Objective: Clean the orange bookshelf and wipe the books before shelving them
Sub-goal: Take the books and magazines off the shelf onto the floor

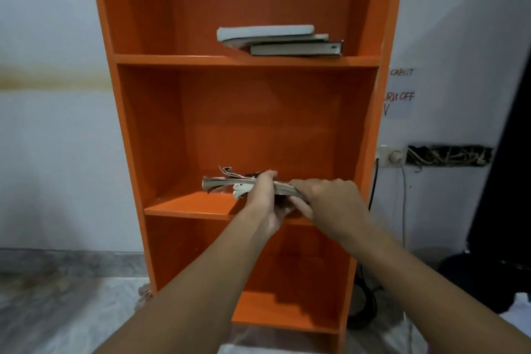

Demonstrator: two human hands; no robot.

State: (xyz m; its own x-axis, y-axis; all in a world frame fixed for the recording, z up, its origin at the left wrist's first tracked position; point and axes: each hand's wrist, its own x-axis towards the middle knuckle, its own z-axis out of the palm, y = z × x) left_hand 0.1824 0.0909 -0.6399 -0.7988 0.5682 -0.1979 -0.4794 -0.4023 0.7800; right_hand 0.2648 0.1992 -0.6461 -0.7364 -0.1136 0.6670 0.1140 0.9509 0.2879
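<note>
Book [221, 182] lay flat over the middle shelf [178, 205]; my left hand [267, 201] and right hand [330, 201] each had a grip round it.

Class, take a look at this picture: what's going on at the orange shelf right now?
A person holds a worn book with curled pages in both hands at the middle shelf of the orange bookshelf. The left hand grips its middle; the right hand holds its right end. Three more books lie stacked flat on the shelf above.
</note>
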